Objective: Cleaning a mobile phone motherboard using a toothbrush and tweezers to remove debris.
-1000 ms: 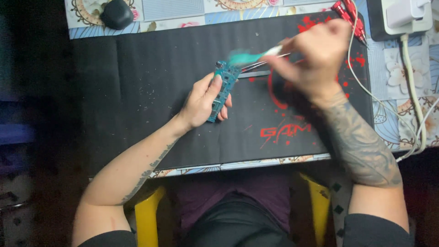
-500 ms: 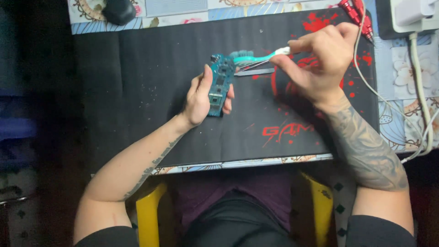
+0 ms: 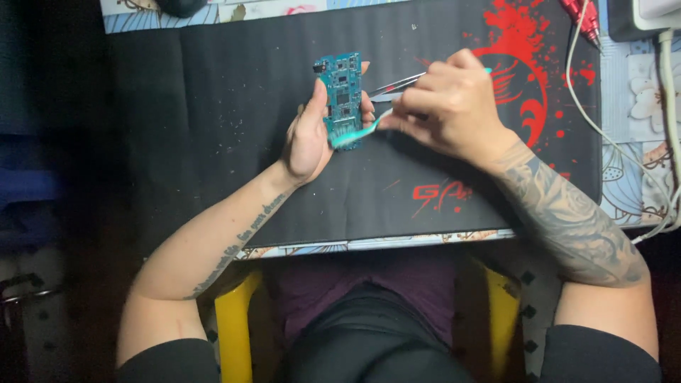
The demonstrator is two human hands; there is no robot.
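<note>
Near the lower edge of the frame, a yellow chair point(image 3: 233, 333) shows at both sides of the person's lap.

At centre, the left hand point(image 3: 308, 135) is closed around a small teal circuit board point(image 3: 342, 96), thumb on one long edge and fingers behind, holding it upright above the black desk mat point(image 3: 213, 128). The right hand point(image 3: 454, 110) pinches a teal-handled toothbrush point(image 3: 355, 135), bristles touching the board's lower end; thin metal tweezers point(image 3: 397, 84) appear tucked in the same hand.

Risks, as judged: hard scrubbing could lift small surface parts; the edge-only hold could let the thin, rigid board slip; the tweezer tips near it could scratch it.

The mat is matte fabric, flecked with pale debris, with a red splatter print point(image 3: 521, 78) at upper right. Beyond it, a white cable point(image 3: 603, 135) trails over a floral cloth point(image 3: 638, 184).
</note>
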